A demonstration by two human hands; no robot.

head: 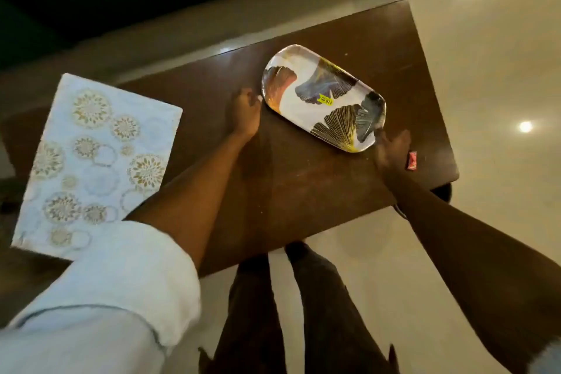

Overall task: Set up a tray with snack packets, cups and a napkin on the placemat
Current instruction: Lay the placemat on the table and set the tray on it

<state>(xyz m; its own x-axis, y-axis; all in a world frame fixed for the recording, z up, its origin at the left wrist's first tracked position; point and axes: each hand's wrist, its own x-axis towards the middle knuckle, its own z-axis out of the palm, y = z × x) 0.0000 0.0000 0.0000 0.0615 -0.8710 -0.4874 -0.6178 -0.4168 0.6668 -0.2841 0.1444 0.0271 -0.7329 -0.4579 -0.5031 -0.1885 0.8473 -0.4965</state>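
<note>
A dark brown wooden table (303, 191) stands on a shiny pale floor (485, 70). On it lies a long white oval tray with big fan-shaped leaf pictures (306, 100), and it has nothing on it but a small yellow sticker (325, 99). The left hand (244, 114) is at the tray's 9 o'clock end, fingers loosely curled and just beside the rim, holding nothing. The right hand (391, 150) is at the tray's 5 o'clock end, fingers spread out, touching or almost touching the rim; I cannot tell which. A small red packet (412, 160) lies at the right hand's 3 o'clock. A pale blue placemat with gold round flowers (91, 161) lies far off at the tray's 8 o'clock, partly under the white sleeve (115, 282).
</note>
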